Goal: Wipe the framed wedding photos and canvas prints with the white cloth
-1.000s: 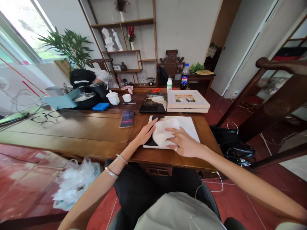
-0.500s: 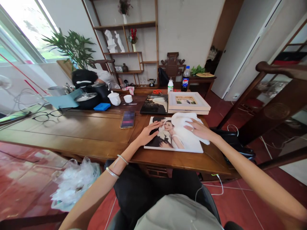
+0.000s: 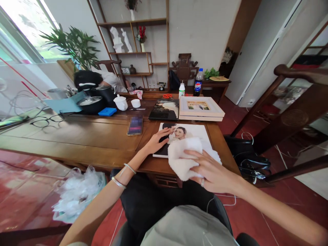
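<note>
Brown wooden desk (image 3: 102,136): we sit facing it.
Left hand (image 3: 155,140): fingers spread on our thin rectangular couple-photo panel (image 3: 192,131), gripping nothing.
Right hand (image 3: 212,171): gripping our fluffy white cloth (image 3: 180,158).
Panel: flat on the desk, partly under the cloth.

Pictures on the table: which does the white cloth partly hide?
The couple's portrait, under the left hand; the dark picture and pale-framed one lie farther back, uncovered.
</note>
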A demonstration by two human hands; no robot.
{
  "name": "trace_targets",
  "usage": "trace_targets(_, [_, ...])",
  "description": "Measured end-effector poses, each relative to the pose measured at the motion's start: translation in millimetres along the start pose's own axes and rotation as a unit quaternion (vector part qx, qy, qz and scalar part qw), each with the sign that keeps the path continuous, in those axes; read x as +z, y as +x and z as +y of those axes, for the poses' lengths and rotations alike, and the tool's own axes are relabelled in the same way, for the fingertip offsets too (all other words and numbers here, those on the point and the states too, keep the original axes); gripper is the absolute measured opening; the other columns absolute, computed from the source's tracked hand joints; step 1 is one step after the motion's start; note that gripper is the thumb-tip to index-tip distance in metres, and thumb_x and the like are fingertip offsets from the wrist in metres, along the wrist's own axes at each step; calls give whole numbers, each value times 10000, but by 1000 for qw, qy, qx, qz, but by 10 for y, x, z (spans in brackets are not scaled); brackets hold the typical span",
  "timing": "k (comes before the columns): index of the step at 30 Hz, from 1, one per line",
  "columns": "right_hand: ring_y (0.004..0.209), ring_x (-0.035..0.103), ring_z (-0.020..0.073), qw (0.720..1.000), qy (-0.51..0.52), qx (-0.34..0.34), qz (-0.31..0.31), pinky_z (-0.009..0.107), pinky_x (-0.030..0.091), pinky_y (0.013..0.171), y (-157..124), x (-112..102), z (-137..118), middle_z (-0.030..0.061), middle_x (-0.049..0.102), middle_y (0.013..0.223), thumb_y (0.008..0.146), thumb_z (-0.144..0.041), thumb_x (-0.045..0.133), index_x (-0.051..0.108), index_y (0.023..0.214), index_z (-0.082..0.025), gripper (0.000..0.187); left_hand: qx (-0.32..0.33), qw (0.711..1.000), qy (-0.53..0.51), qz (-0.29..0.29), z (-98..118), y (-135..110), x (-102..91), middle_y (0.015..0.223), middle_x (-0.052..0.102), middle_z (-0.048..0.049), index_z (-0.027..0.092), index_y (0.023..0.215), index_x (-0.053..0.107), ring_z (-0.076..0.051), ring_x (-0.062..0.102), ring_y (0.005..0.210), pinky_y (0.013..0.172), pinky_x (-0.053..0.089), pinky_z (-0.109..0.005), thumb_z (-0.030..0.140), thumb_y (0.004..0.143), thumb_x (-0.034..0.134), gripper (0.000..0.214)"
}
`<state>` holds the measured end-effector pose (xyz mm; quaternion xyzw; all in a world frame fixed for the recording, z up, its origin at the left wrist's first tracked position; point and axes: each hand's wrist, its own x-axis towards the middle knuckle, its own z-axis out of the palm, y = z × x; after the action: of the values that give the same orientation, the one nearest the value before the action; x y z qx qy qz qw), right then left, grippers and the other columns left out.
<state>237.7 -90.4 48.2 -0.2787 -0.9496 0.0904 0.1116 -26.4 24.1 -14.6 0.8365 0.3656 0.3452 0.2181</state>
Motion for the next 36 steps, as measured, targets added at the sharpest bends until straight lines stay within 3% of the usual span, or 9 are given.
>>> trace_targets(3, [1313,349,270,1000,13,2,1,515,323,1019,26,-37,115,101,525,1328,894,-280,499,673,1027,-239,223,9,1000,-3,3,-2,-3,2,1398,481,-54,251,1307,516,-248,353,1351,1126,265,-481,356,900,489,421])
trace_targets(7, [1246,437,255,999,0,41,26,454,343,1019,276,-92,718,93,492,1357,942,-379,397,671,1045,-224,331,18,1000,-3,8,-31,-7,6,1388,491,-74,239,1296,527,-251,364,1345,1120,277,-480,368,900,486,418])
trace_targets(10, [1231,456,261,994,-19,101,42,444,355,1010,501,-112,1173,99,492,1355,947,-421,364,619,1160,-213,392,14,1000,-1,5,-39,-9,4,1398,479,-70,248,1297,525,-249,365,1344,1121,275,-477,369,898,487,418])
trace_targets(13, [1252,439,261,990,-26,132,49,446,341,1021,653,-124,1400,91,502,1349,952,-423,343,583,1213,-222,407,4,1000,-3,5,-26,-11,3,1396,482,-67,251,1285,538,-251,364,1345,1120,273,-478,367,900,482,407])
trace_targets(17, [1259,431,267,990,-32,129,52,452,342,1018,625,-123,1286,102,505,1346,950,-407,354,584,1205,-214,394,0,1000,-3,13,-15,-13,9,1384,495,-72,244,1278,548,-252,370,1340,1119,278,-469,367,897,489,405])
trace_targets(22, [1261,425,282,997,-41,60,39,464,374,986,217,-75,645,133,470,1375,938,-352,404,681,949,-186,323,1,1000,5,16,-24,-12,13,1387,493,-65,244,1290,537,-247,374,1339,1122,283,-449,361,898,486,412])
trace_targets(27, [1350,289,290,999,-37,17,5,546,315,1015,-189,0,114,159,462,1381,911,-320,461,666,862,-184,251,6,1000,11,11,-33,-11,14,1390,489,-63,242,1288,539,-255,373,1339,1120,286,-466,361,898,484,412])
trace_targets(31, [1337,314,294,1000,-27,6,0,543,321,1010,-135,-15,214,172,443,1392,926,-336,433,664,878,-168,289,9,1000,12,7,-41,-13,17,1402,475,-67,234,1305,522,-250,365,1344,1124,276,-461,361,906,472,422])
trace_targets(36, [1233,454,273,998,-8,47,36,469,371,992,356,-73,842,124,482,1362,950,-404,366,653,1048,-198,366,14,1000,7,3,-37,-8,7,1397,480,-76,224,1304,524,-254,359,1347,1123,280,-454,364,904,474,426])
